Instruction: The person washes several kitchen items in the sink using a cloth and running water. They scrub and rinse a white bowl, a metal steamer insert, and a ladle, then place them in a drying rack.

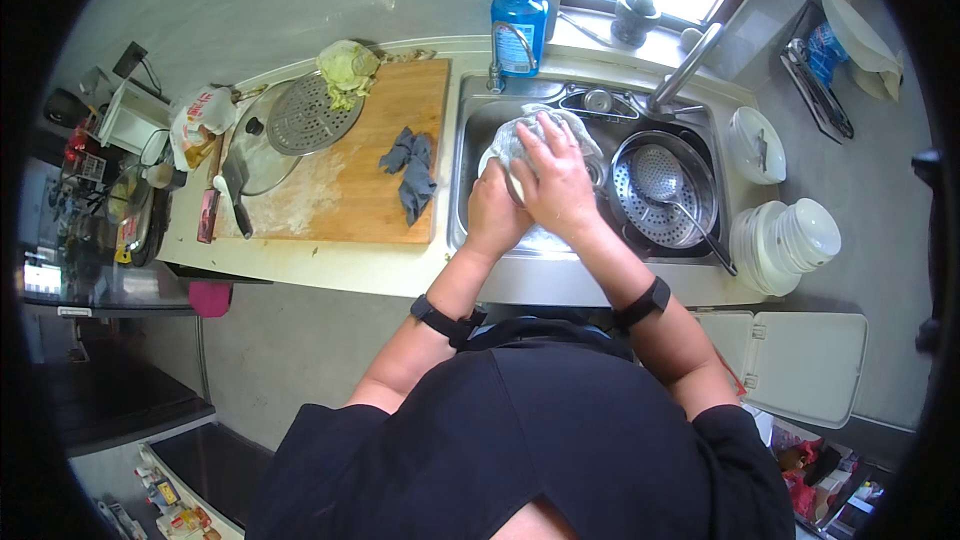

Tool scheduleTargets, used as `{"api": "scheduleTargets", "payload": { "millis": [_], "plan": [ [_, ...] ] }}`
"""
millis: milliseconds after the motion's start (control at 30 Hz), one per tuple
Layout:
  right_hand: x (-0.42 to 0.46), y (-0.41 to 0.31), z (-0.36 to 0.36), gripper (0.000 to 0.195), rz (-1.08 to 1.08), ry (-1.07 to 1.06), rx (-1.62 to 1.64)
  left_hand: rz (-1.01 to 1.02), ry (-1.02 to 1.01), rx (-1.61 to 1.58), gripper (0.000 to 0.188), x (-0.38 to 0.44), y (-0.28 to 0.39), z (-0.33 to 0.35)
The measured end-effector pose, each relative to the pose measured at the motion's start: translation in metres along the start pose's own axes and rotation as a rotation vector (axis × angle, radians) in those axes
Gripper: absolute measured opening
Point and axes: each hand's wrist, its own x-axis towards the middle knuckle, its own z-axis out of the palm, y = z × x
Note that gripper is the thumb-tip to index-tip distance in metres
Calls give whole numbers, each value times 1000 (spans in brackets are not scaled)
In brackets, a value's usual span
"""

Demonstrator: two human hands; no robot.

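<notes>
Over the left basin of the steel sink [469, 127], my left hand [496, 211] grips a white dish [487, 159] at its near side. Most of the dish is hidden by my hands and the cloth, so I cannot tell whether it is a bowl or a plate. My right hand [559, 184] lies with spread fingers on a wet, pale grey cloth [582, 136], pressing it against the dish. In the right basin sits a steel pot [616, 191] with a perforated steamer insert [645, 217]. A skimmer [658, 174] rests inside, its black handle over the rim.
A faucet [679, 75] arches behind the sink, beside a blue pump bottle [517, 26]. White bowls and plates [772, 247] are stacked at the right. Leftward, a wooden cutting board [375, 202] bears a grey rag [414, 180], cabbage [347, 67], a glass lid [259, 157] and a knife [236, 187].
</notes>
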Motion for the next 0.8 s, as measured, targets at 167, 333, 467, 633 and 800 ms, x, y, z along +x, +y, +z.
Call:
{"api": "scheduleTargets", "payload": {
  "millis": [167, 333, 467, 633, 800],
  "plan": [
    [48, 76, -5, 34, 708, -298, 595, 132, -44, 81, 58, -8, 7, -14],
    [44, 93, -19, 32, 849, -208, 1418, 46, -78, -224, 61, -12, 10, -17],
    [39, 101, -13, 33, 860, -101, 1285, -41, -110, -491, 65, -20, -3, -7],
    [41, 97, -14, 35, 810, -38, 1123, -220, -251, -782, 54, -17, -14, -15],
    [46, 85, -27, 29, 724, -62, 1124, -396, -494, -906, 23, -6, -19, -34]
  ]
}}
